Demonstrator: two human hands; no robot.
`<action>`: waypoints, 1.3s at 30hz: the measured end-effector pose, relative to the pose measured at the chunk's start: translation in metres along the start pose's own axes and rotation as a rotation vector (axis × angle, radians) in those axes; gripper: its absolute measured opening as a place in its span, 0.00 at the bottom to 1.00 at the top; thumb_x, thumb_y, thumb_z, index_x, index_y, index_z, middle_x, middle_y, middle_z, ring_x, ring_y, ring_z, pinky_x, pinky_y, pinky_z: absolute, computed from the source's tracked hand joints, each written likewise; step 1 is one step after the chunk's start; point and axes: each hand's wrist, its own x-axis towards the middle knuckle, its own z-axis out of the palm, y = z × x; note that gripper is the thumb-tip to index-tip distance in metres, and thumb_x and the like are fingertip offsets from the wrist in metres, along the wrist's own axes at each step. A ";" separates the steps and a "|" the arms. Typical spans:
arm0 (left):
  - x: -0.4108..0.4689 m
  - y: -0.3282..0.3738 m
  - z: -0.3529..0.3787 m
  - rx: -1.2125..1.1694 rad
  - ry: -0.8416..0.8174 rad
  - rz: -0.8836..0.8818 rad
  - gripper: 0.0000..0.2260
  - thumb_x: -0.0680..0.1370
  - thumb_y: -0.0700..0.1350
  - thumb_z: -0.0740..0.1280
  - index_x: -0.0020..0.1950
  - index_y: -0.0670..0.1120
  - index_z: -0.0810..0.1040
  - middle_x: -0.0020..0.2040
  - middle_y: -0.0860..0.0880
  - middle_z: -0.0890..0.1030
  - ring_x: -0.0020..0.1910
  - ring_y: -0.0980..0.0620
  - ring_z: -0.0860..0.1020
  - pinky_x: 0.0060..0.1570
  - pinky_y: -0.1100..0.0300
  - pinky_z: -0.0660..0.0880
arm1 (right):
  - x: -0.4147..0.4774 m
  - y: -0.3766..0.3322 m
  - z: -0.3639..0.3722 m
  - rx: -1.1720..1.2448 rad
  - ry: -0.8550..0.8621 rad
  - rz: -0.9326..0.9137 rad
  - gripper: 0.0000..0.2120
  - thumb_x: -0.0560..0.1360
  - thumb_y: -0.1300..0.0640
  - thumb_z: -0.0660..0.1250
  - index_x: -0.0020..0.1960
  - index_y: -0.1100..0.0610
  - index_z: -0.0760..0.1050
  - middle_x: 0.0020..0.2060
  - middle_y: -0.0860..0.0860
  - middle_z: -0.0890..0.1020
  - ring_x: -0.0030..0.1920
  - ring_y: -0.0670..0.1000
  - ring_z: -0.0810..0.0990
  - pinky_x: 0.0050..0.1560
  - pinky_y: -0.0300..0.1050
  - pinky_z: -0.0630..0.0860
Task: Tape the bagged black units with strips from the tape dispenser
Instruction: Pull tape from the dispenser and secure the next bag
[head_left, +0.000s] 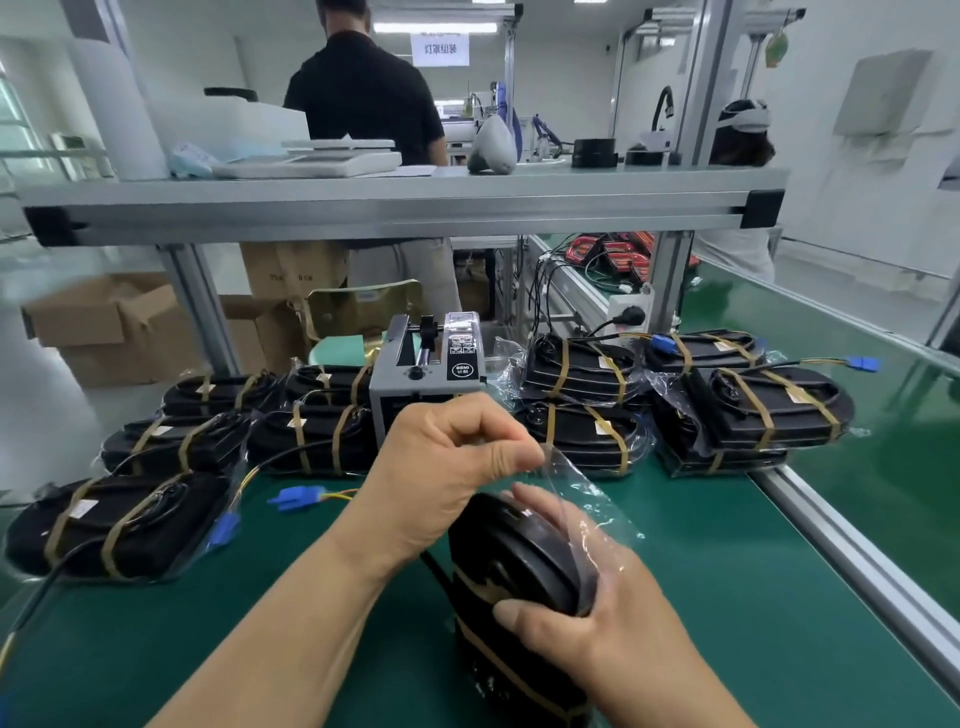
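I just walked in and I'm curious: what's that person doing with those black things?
A person is taping up bagged parts. The right hand grips one black unit on the green mat, while the left hand pinches the loose end of its clear bag. The tape dispenser stands just behind, with taped units lying on both sides.

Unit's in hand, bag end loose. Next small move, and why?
Probably fold the loose bag flap down flat onto the black unit. The left hand pinches that flap up off the unit, the right hand grips the unit, and I see no strip in either hand yet; the tape dispenser sits just behind.
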 end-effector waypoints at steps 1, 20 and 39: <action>0.001 0.001 -0.003 0.029 0.021 0.008 0.06 0.69 0.43 0.74 0.39 0.40 0.84 0.37 0.44 0.82 0.38 0.48 0.78 0.42 0.53 0.75 | 0.000 0.000 0.000 0.010 0.005 0.004 0.35 0.62 0.63 0.75 0.66 0.44 0.73 0.54 0.34 0.83 0.56 0.38 0.82 0.56 0.29 0.75; 0.035 -0.098 -0.046 -0.464 0.781 -0.923 0.09 0.81 0.44 0.65 0.42 0.45 0.77 0.34 0.51 0.77 0.30 0.58 0.72 0.20 0.70 0.63 | 0.012 0.015 -0.003 0.068 0.525 0.065 0.33 0.65 0.66 0.80 0.60 0.36 0.77 0.49 0.36 0.85 0.50 0.38 0.84 0.58 0.45 0.75; 0.076 -0.114 -0.040 -0.573 0.939 -0.936 0.08 0.78 0.41 0.67 0.40 0.47 0.73 0.27 0.52 0.75 0.18 0.61 0.69 0.20 0.68 0.61 | 0.019 0.015 -0.005 0.061 0.524 0.090 0.31 0.66 0.61 0.79 0.61 0.36 0.75 0.47 0.31 0.84 0.48 0.34 0.82 0.55 0.38 0.74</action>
